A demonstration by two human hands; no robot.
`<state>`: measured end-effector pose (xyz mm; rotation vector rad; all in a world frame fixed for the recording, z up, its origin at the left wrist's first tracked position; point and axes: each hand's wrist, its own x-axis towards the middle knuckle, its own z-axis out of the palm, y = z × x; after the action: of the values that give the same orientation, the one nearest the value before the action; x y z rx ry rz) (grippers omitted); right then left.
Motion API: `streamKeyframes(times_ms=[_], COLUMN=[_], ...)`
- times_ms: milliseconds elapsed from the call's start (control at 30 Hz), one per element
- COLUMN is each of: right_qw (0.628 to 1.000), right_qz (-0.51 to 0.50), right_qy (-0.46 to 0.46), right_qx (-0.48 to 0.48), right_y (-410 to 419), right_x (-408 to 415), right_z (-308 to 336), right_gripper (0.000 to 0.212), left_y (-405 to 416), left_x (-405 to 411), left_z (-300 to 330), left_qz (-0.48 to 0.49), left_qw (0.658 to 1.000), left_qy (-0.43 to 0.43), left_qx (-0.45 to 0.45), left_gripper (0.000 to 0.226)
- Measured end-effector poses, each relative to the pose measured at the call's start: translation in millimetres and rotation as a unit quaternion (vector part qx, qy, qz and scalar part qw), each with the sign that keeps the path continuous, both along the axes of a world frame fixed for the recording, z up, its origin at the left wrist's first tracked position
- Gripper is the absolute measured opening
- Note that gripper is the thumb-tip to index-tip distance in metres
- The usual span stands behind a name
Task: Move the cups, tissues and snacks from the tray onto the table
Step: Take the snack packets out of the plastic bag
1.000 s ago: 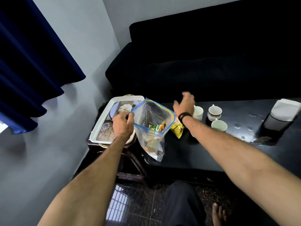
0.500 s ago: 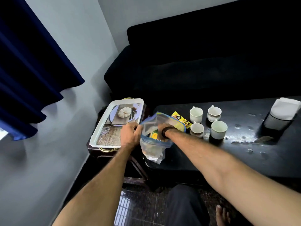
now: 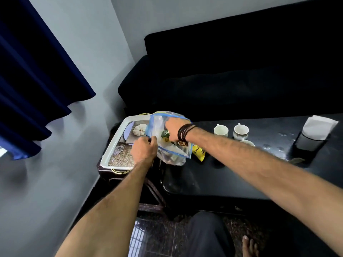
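My left hand (image 3: 143, 150) pinches the rim of a clear snack bag with a blue zip edge (image 3: 171, 153), held between the white tray (image 3: 115, 143) and the black table (image 3: 232, 173). My right hand (image 3: 173, 129) reaches down inside the bag, its fingers around a green snack packet (image 3: 164, 134). A yellow snack packet (image 3: 198, 152) lies on the table beside the bag. White cups (image 3: 220, 130) (image 3: 241, 131) stand on the table; a third cup (image 3: 247, 143) shows partly behind my right forearm. A tissue holder (image 3: 315, 134) stands at the table's right.
The tray rests on a small dark stool (image 3: 118, 175) left of the table, with only its picture lining showing. A black sofa (image 3: 232, 71) runs behind. A blue curtain (image 3: 33, 71) hangs at left. My leg and bare foot (image 3: 249, 245) are below the table edge.
My right hand came back from the cups, went into the bag and now closes on a green packet. The bag lifted and tilted toward the tray. The view shifted left.
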<state>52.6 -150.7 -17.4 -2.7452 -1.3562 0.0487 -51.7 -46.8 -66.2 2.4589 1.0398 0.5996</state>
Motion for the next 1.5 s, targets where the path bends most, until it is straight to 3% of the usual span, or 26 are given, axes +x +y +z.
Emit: streamKeyframes(times_ms=[167, 233, 367, 433, 500, 567, 600, 700, 767, 833, 967, 1033, 1100, 1133, 1200, 1233, 1300, 1333, 1367, 1433, 1500], right_qw=[0.999, 0.999, 0.97, 0.893, 0.777, 0.682, 0.67, 0.748, 0.779, 0.819, 0.911, 0.947, 0.958, 0.959, 0.939, 0.91, 0.838, 0.816, 0.821, 0.91, 0.987], right_qz=[0.006, -0.017, -0.041, -0.072, -0.124, -0.192, -0.239, -0.358, -0.376, -0.371, -0.273, -0.26, -0.265, -0.268, -0.272, -0.256, -0.174, -0.127, -0.07, 0.03, 0.05], right_qy=[-0.038, -0.017, 0.173, 0.322, 0.44, 0.483, 0.463, 0.346, 0.34, 0.321, 0.265, 0.177, 0.105, 0.087, 0.097, 0.1, 0.022, -0.025, -0.05, -0.027, -0.004], right_qx=[0.0, 0.03, 0.167, 0.306, 0.432, 0.515, 0.529, 0.439, 0.368, 0.297, 0.163, 0.071, 0.018, 0.026, 0.186, 0.31, 0.516, 0.563, 0.564, 0.412, 0.152], right_y=[-13.5, -19.2, -38.0, -51.4, -65.1, -74.1, -77.3, -84.1, -81.3, -72.9, -55.4, -53.4, -54.6, -54.7, -52.8, -49.5, -40.7, -37.9, -34.0, -23.9, -12.0], right_x=[-5.6, -2.5, 27.8, 43.5, 58.3, 70.8, 75.2, 77.0, 66.5, 51.8, 26.9, 25.2, 29.8, 33.2, 38.8, 40.1, 33.3, 25.3, 16.7, -0.7, -21.2], right_z=[38.0, 47.6, 66.4, 61.2, 40.8, 11.3, -4.6, -55.0, -84.8, -107.8, -141.3, -149.0, -147.8, -141.9, -117.0, -99.9, -57.2, -35.8, -19.0, -1.9, -4.7], right_gripper=[0.009, 0.016, 0.04, 0.04, 0.028, 0.019, 0.018, 0.031, 0.029, 0.028, 0.049, 0.049, 0.052, 0.055, 0.051, 0.04, 0.022, 0.022, 0.025, 0.026, 0.014], left_y=[1.2, 2.4, 8.7, 12.8, 16.8, 22.1, 25.1, 32.4, 35.5, 36.4, 35.4, 35.1, 36.2, 37.1, 38.6, 38.4, 35.7, 33.6, 31.3, 28.6, 26.9], left_x=[13.0, 17.0, 18.6, 18.5, 18.7, 16.5, 14.1, 5.3, 0.6, -0.9, 1.6, 2.9, 3.3, 3.7, 4.7, 4.9, 5.9, 6.3, 6.8, 6.7, 3.2], left_z=[21.9, 29.5, 36.8, 39.5, 40.6, 38.4, 36.1, 26.0, 21.4, 18.7, 13.4, 10.6, 10.0, 9.8, 9.3, 9.0, 8.4, 7.7, 6.8, 3.1, 0.5], left_qz=[0.016, 0.017, 0.018, 0.017, 0.008, 0.002, 0.001, -0.008, -0.01, -0.031, -0.073, -0.105, -0.134, -0.141, -0.146, -0.145, -0.139, -0.135, -0.127, -0.106, -0.09], left_qw=[1.0, 0.999, 0.999, 0.998, 0.997, 0.996, 0.996, 0.995, 0.995, 0.993, 0.985, 0.974, 0.966, 0.964, 0.961, 0.961, 0.961, 0.962, 0.965, 0.978, 0.987], left_qy=[-0.014, -0.02, -0.036, -0.053, -0.072, -0.086, -0.088, -0.091, -0.101, -0.113, -0.149, -0.173, -0.179, -0.179, -0.183, -0.185, -0.188, -0.188, -0.185, -0.161, -0.128], left_qx=[0.014, 0.028, 0.02, 0.027, 0.038, 0.038, 0.035, 0.03, 0.022, 0.017, -0.049, -0.1, -0.128, -0.137, -0.147, -0.148, -0.149, -0.146, -0.137, -0.083, -0.02], left_gripper=[0.042, 0.04, 0.043, 0.046, 0.045, 0.038, 0.033, 0.026, 0.027, 0.029, 0.02, 0.018, 0.022, 0.023, 0.024, 0.024, 0.021, 0.02, 0.02, 0.021, 0.022])
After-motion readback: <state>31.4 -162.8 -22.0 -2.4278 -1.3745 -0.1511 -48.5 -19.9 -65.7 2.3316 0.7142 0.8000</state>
